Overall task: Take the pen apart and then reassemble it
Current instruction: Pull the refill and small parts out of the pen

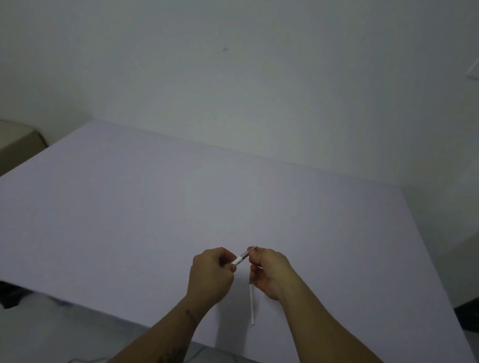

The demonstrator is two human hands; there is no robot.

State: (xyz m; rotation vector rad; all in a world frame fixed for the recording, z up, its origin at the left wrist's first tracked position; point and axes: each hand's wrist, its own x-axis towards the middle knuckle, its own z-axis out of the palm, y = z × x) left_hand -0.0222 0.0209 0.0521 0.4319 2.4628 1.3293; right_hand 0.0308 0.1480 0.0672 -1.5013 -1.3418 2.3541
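Note:
A white pen barrel (pixel 238 260) with a grey metal end sticks out of my left hand (pixel 212 275), which is closed around it above the table. My right hand (pixel 271 272) pinches the grey tip end of the pen at its fingertips. Below my right hand a thin white refill tube (pixel 251 304) slants down toward the table's near edge; its upper end is under my palm, and I cannot tell whether the hand holds it or it lies on the table.
The pale lilac table top (pixel 148 207) stretches wide to the back and left. A plain wall (pixel 243 64) rises behind it. Dark objects (pixel 5 293) and cables lie on the floor under the near edge; a dark box (pixel 477 317) sits at the right.

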